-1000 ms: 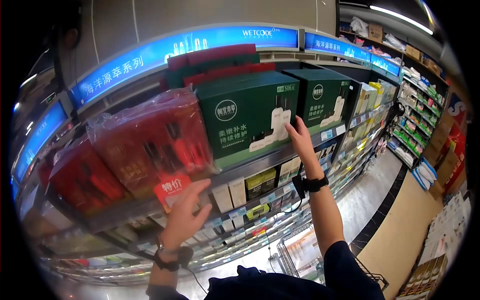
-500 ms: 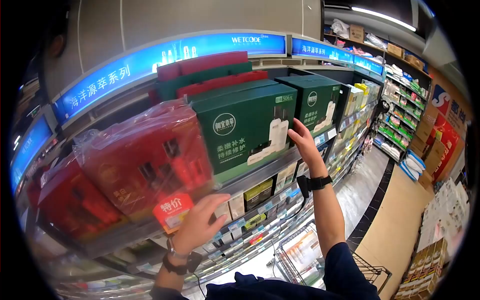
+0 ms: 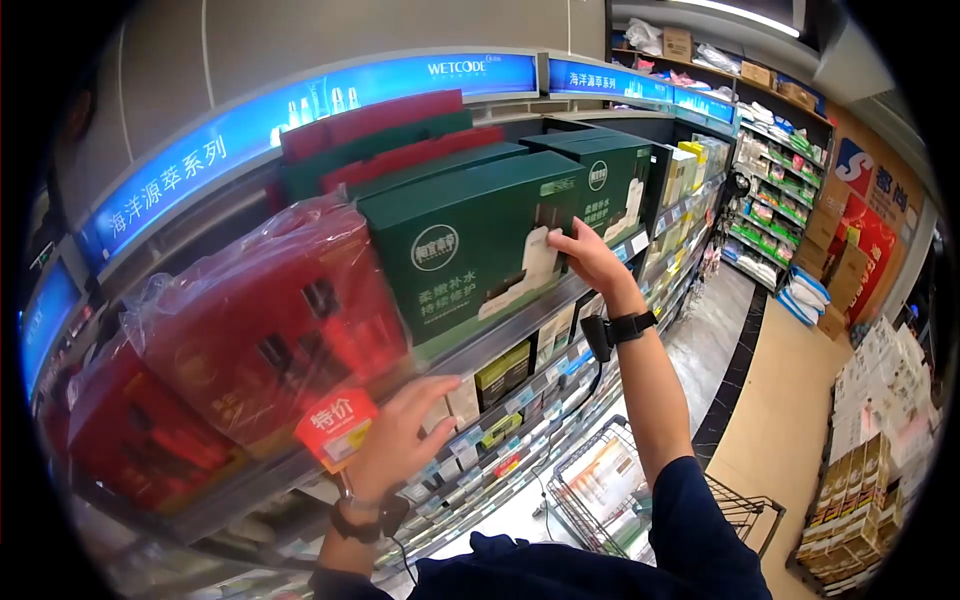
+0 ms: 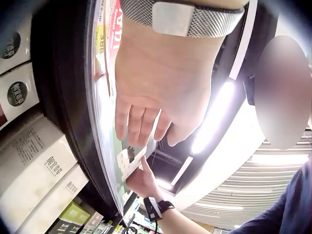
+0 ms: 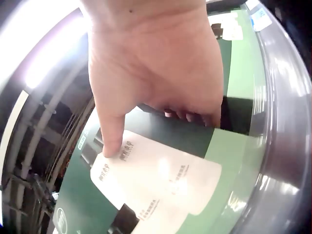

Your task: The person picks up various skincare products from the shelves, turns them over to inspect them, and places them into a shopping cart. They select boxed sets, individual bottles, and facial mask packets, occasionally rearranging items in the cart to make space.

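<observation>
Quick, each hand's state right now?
Left hand: open, fingers extended, holding nothing.
Right hand: closed on the right edge of the green box, thumb on its front, fingers round the side.

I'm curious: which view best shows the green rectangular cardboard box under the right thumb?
Head view: the box shows nearly its whole front. Right wrist crops it, partly behind the right hand; left wrist, only a sliver.

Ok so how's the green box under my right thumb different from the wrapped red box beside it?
The green box shows no wrap, while the red box is in loose clear plastic. Your right hand holds the green box, thumb on its front; no hand grips the red box. The green box pictures pale bottles, the red box dark and red shapes. Both stand on the same shelf.
</observation>
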The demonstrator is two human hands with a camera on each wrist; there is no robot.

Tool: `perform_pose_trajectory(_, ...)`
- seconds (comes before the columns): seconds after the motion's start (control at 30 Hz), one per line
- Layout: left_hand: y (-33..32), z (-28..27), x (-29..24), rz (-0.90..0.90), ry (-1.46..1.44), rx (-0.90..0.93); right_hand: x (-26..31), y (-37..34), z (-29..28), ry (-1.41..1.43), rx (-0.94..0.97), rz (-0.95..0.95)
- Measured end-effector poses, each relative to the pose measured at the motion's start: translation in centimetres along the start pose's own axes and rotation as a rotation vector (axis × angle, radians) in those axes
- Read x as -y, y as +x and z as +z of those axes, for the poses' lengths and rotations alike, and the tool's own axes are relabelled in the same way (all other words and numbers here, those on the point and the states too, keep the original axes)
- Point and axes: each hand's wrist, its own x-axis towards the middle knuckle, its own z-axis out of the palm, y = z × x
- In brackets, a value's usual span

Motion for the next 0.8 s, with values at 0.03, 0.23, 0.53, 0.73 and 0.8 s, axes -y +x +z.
perform_pose_trajectory(0.03, -0.2, -0.2, 0.0, 0.005, 0.002, -0.004, -0.3, -0.1, -0.3, -0.035, 0.008, -0.039)
perform_pose_trajectory(0.23, -1.2, -0.9, 0.9, -0.022, -0.01, -0.068, -1.6, -1.4, -3.4, -0.1, 0.003, -0.182)
perform_pose_trajectory(0.53, -0.8, 1.4, 2.2, -0.115, 0.011, -0.267, 1.3, -6.7, 1.6, -0.275, -0.172, -0.775)
perform_pose_trajectory(0.73, 0.7, 2.9, 1.9, -0.011, -0.117, -0.475, 4.3, -11.1, 3.6, 0.01, -0.179, -0.944)
perform_pose_trajectory(0.8, 1.1, 2.1, 1.1, 0.255, 0.407, -0.416, 4.2, -10.7, -1.2, -0.022, -0.093, -1.004)
